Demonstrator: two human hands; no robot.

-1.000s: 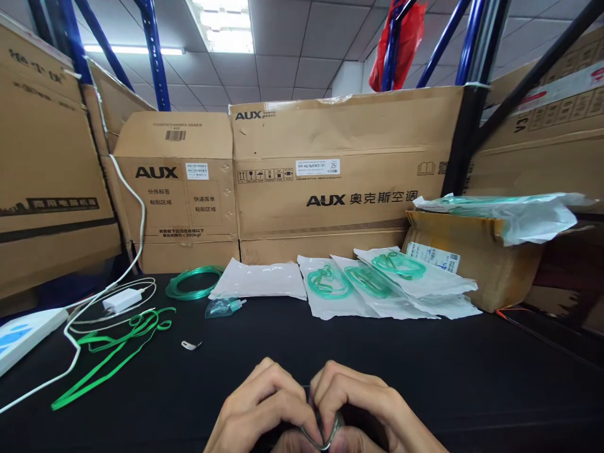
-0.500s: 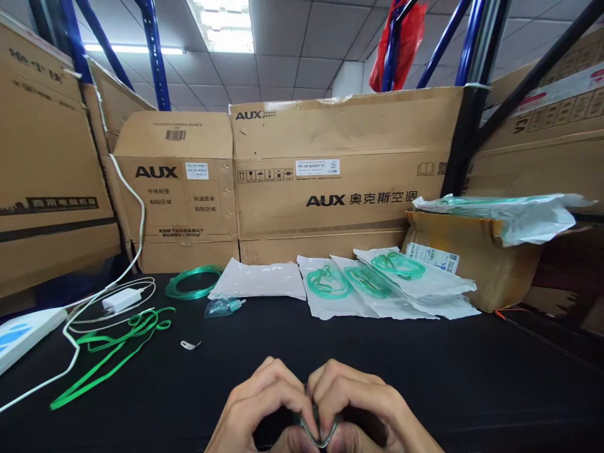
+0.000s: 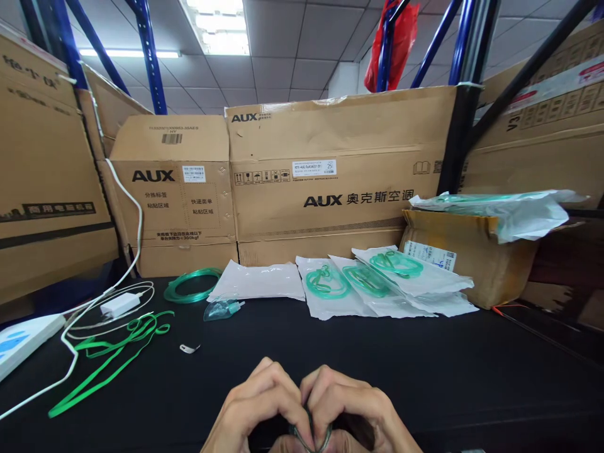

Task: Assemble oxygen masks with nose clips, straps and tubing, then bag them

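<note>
At the bottom centre my left hand [image 3: 265,402] and my right hand [image 3: 350,402] meet, fingers curled and knuckles nearly touching. Between their thumbs and fingertips they both pinch a thin, shiny curved piece [image 3: 325,441]. Only its bent, greenish-silver edge shows; the fingers and the frame's lower border hide the rest, so I cannot tell its kind. Ahead and to the left of the hands, a small white and metal piece [image 3: 189,348] lies on the black table surface [image 3: 377,358].
Green straps [image 3: 111,371] and a white adapter [image 3: 120,305] with cables lie left. Along the back are coiled green tubing [image 3: 177,294], a clear bag [image 3: 219,310], a white pouch [image 3: 257,281] and pouches of green tubing [image 3: 325,308]. Cardboard boxes [image 3: 264,220] wall the back.
Both hands stay pinched on the curved piece and have shifted slightly left and down in view, with less of the piece showing. The whole view has moved a little; the table items lie as before.
</note>
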